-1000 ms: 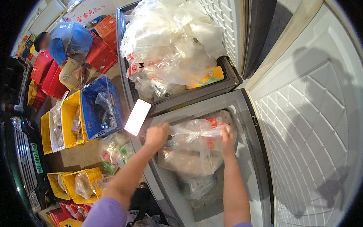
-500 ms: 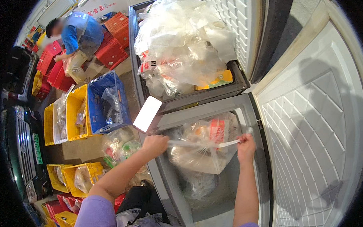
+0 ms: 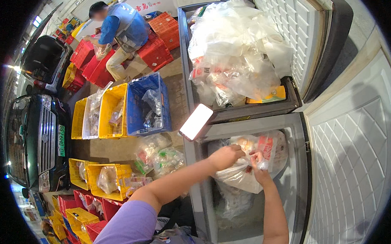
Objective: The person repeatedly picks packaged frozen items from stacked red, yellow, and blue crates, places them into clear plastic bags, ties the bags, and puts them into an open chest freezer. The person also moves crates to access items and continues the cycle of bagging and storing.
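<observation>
A bulging clear plastic bag [image 3: 241, 178] with red printing lies inside an open grey chest freezer [image 3: 264, 124]. Its contents are pale and cannot be made out well. Above the bag, my left hand [image 3: 227, 157] is closed on gathered plastic at its mouth. My right hand [image 3: 260, 168] sits just beside it, fingers wrapped round the bunched neck of the same bag. Another clear bag [image 3: 233, 200] rests lower in the freezer, partly covered by the first. On the freezer's left rim lies a phone [image 3: 196, 122] with a bright white screen.
A second freezer compartment [image 3: 297, 109] beyond is heaped with plastic bags [image 3: 239, 42]. Raised white lids [image 3: 349, 157] stand at the right. To the left are a blue crate [image 3: 149, 104], yellow crates [image 3: 113, 110], floor bags [image 3: 168, 160] and a parked car [image 3: 39, 142]. A seated person [image 3: 123, 27] handles red crates.
My hands have come together from the two ends of the stretched bag mouth, and the plastic is now bunched between them. The whole view has swung, shifting the scene rightward.
</observation>
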Tool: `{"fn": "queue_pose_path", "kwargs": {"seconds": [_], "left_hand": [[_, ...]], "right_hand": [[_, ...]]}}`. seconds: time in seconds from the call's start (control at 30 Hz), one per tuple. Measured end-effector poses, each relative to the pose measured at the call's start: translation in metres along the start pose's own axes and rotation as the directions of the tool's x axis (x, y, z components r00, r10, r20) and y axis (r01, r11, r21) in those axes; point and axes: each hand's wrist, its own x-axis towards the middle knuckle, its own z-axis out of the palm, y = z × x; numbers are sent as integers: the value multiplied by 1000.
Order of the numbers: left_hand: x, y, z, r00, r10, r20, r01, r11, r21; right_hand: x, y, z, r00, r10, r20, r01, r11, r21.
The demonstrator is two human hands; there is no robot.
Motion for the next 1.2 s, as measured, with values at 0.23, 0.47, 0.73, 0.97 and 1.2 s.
{"fn": "queue_pose_path", "kwargs": {"seconds": [0.23, 0.47, 0.73, 0.97, 1.2], "left_hand": [[-66, 10, -29, 962, -258, 87, 268, 955, -126], [-10, -7, 52, 972, -235, 19, 218, 867, -449], [49, -24, 100, 950, -167, 265, 291, 783, -549], [57, -42, 110, 992, 94, 87, -91, 995, -46], [23, -46, 117, 971, -240, -6, 240, 970, 36]], "right_hand": [[16, 4, -19, 961, -227, 160, 218, 973, 71], [6, 2, -9, 992, 16, 123, 4, 987, -161], [5, 0, -20, 870, -434, 235, 410, 371, -833], [-16, 20, -19, 878, -428, 213, 299, 143, -943], [-112, 61, -10, 956, -271, -114, 42, 510, -859]]}}
